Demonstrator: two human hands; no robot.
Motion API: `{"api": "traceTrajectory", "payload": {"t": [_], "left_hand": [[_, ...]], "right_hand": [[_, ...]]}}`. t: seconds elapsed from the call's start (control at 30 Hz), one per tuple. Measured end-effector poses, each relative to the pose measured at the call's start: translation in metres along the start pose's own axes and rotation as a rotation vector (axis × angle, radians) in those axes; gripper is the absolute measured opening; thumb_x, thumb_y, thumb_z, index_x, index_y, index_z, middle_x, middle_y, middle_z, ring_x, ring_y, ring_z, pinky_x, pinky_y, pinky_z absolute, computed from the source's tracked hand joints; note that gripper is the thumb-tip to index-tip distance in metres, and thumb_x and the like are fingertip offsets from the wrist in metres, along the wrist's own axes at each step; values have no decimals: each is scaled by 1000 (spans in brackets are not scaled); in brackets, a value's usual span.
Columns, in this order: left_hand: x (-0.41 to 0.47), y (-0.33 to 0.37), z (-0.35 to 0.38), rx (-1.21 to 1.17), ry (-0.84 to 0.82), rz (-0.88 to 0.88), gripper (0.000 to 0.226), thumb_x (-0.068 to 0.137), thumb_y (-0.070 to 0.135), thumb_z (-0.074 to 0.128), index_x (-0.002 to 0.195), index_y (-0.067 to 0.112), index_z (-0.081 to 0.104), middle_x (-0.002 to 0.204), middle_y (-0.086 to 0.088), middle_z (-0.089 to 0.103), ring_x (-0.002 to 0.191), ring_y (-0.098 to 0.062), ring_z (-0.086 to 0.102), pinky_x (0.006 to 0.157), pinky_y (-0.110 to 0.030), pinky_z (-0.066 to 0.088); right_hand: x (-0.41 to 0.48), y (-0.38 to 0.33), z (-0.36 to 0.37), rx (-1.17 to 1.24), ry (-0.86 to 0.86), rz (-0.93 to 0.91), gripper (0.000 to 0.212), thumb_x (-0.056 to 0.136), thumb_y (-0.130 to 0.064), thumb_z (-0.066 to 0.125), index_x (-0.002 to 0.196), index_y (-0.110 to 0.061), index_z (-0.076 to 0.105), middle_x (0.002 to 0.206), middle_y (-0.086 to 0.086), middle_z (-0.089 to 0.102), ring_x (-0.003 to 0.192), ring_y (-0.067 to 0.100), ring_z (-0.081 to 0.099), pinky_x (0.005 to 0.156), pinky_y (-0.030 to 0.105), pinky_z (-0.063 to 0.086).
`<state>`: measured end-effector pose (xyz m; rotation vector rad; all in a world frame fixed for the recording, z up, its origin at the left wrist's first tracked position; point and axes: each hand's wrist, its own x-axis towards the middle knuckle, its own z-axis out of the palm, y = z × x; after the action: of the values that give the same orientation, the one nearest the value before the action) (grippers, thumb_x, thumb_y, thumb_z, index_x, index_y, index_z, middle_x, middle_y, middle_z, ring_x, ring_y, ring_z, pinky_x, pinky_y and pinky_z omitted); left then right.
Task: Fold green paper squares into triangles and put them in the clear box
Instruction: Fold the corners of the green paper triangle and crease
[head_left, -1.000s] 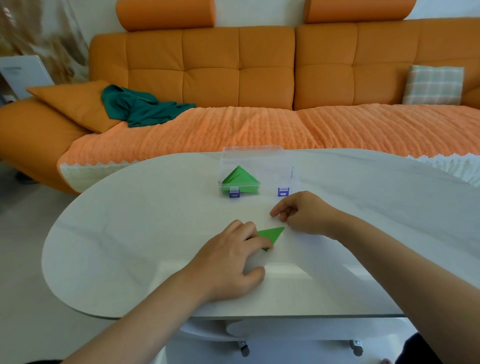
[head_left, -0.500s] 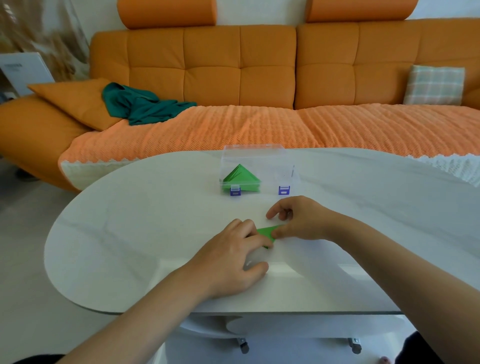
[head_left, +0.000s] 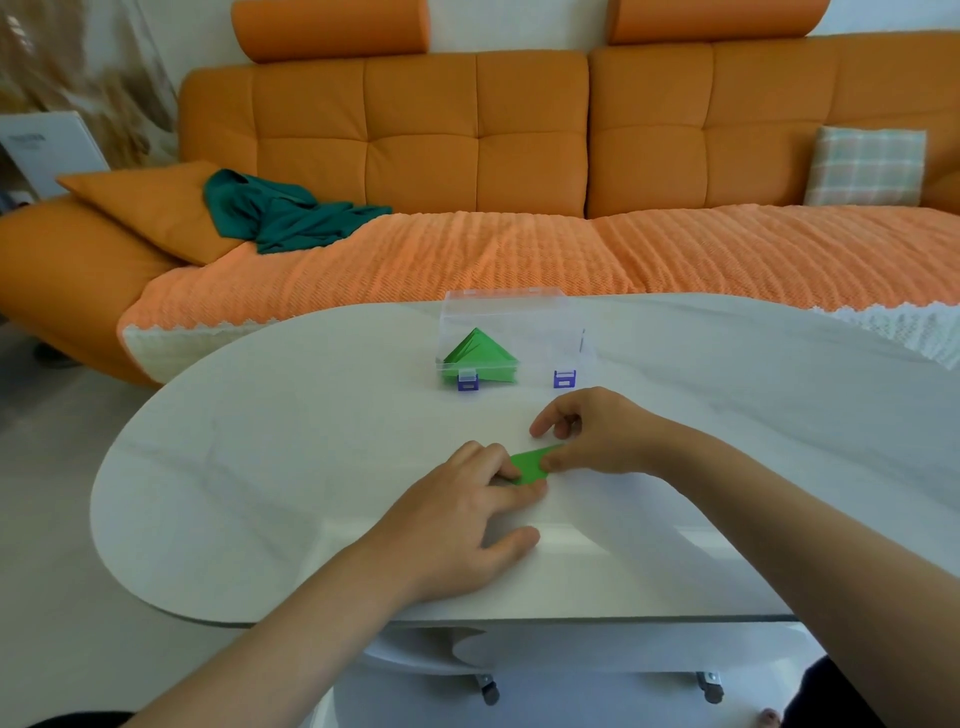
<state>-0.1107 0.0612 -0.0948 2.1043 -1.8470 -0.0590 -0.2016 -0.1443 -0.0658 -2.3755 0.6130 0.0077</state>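
Note:
A small folded green paper (head_left: 527, 468) lies on the white table (head_left: 260, 467) between my hands. My left hand (head_left: 462, 525) lies flat, its fingertips pressing the paper's left part down. My right hand (head_left: 597, 436) has curled fingers, and its thumb and fingers pinch the paper's right tip; most of the paper is hidden under both hands. Behind them stands the clear box (head_left: 506, 312) with blue latches, its lid up, holding several green folded triangles (head_left: 480, 357) at its left side.
An orange sofa (head_left: 467, 156) with a dark green cloth (head_left: 280, 213) and a checked cushion (head_left: 867, 166) runs behind the table. The table's near edge is just below my left wrist, with wheeled legs underneath.
My right hand moved down from beside the box onto the paper's right tip and took hold of it. The left hand stayed pressing on the paper.

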Motion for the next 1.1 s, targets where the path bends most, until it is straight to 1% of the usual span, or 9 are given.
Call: {"api": "traceTrajectory", "payload": {"t": [0.07, 0.13, 0.37, 0.5, 0.63, 0.8, 0.87, 0.97, 1.1], "left_hand": [[0, -1, 1, 10, 1, 2, 55, 89, 60, 39, 137, 37, 55, 117, 10, 44, 112, -5, 38, 91, -30, 45], [1, -2, 1, 3, 0, -4, 56, 89, 61, 38, 136, 37, 56, 117, 10, 44, 113, -5, 38, 91, -31, 46], [6, -4, 1, -41, 30, -24, 51, 88, 62, 42, 127, 39, 63, 106, 16, 46, 103, -3, 41, 86, -24, 43], [14, -7, 2, -90, 106, -63, 32, 85, 53, 59, 110, 37, 71, 97, 19, 48, 96, -1, 43, 82, -21, 41], [25, -11, 3, -171, 152, -123, 22, 83, 42, 72, 103, 34, 69, 100, 18, 53, 98, -4, 46, 86, -26, 44], [31, -16, -2, -58, 163, -19, 13, 86, 31, 67, 99, 28, 68, 89, 16, 58, 85, -6, 49, 73, -28, 48], [32, -18, -2, -66, 149, 2, 14, 85, 35, 66, 97, 28, 68, 88, 17, 56, 85, -4, 48, 74, -25, 47], [33, -23, -2, -112, 114, -13, 28, 81, 50, 66, 102, 31, 67, 96, 18, 53, 94, -3, 49, 83, -21, 44], [30, -25, -4, -67, 127, 48, 25, 85, 45, 64, 102, 27, 68, 94, 15, 60, 88, -6, 53, 79, -27, 48]], "right_hand": [[1, 1, -1, 33, 56, 21, 18, 79, -17, 75, 86, -33, 74, 77, -12, 61, 67, 4, 56, 63, 12, 45], [3, 3, -4, 58, 107, 46, 23, 82, -12, 67, 79, -33, 75, 67, -15, 62, 59, 2, 55, 56, 7, 43], [5, 5, -3, 84, 156, 80, 30, 84, -6, 58, 84, -28, 78, 68, -12, 61, 59, 6, 53, 53, 10, 40], [1, 5, 2, 64, 177, 31, 33, 85, -6, 52, 87, -29, 75, 68, -11, 58, 55, 5, 50, 49, 7, 38], [-12, 6, 4, 40, 119, -122, 27, 85, -12, 57, 92, -34, 71, 88, -14, 63, 62, -2, 53, 60, 7, 39], [-19, 11, 8, -86, 49, -335, 18, 81, -27, 72, 97, -36, 72, 104, -20, 60, 87, 4, 56, 78, 16, 47], [-17, 15, 10, -139, 57, -380, 18, 81, -32, 74, 98, -38, 72, 107, -20, 61, 92, 4, 56, 80, 18, 47], [-15, 17, 12, -132, 108, -392, 17, 80, -36, 76, 96, -40, 72, 103, -20, 62, 85, 5, 56, 78, 23, 49], [-15, 16, 15, -131, 150, -402, 21, 80, -39, 77, 101, -38, 73, 100, -21, 61, 76, -1, 53, 72, 19, 47]]}}
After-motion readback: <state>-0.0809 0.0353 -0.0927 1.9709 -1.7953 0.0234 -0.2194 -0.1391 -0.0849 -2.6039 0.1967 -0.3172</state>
